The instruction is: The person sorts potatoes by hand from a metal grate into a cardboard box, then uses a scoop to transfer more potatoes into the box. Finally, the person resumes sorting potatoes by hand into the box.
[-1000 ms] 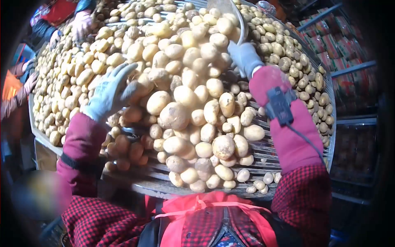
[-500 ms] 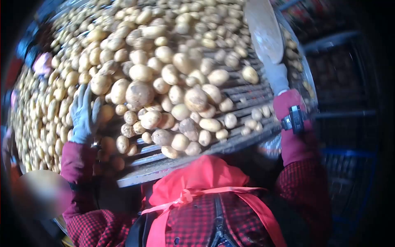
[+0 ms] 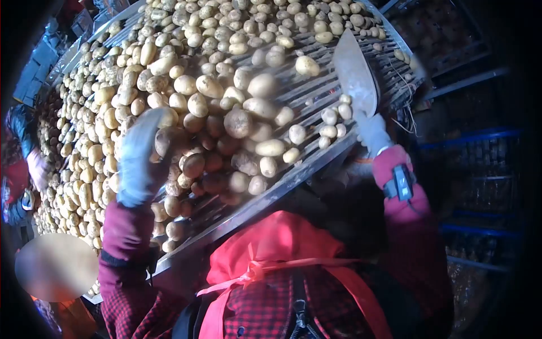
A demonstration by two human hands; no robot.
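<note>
My left hand (image 3: 138, 161), in a pale grey-blue glove, reaches over the left part of the potato heap. Its fingers look stretched and slightly curved, with the thumb apart. Motion blurs it, and potatoes (image 3: 197, 105) lie right against its inner side. In the same kind of glove, my right hand (image 3: 372, 135) is closed round the narrow end of a broad, pale grey paddle with a pointed tip (image 3: 357, 73). The paddle points away from me over the slatted deck (image 3: 299, 113), beside a few small potatoes (image 3: 329, 116).
A metal edge (image 3: 271, 195) borders the slatted deck in front of my red apron (image 3: 276, 243). At the far left another person's gloved hand (image 3: 38, 168) is by the heap. Stacked crates with blue rims (image 3: 480, 231) stand to the right. Loose strings (image 3: 407, 116) hang near the deck's right corner.
The view has turned, so the deck lies more slanted. My left hand has moved right and inward among the potatoes. The paddle has come down closer to me, still in my right hand.
</note>
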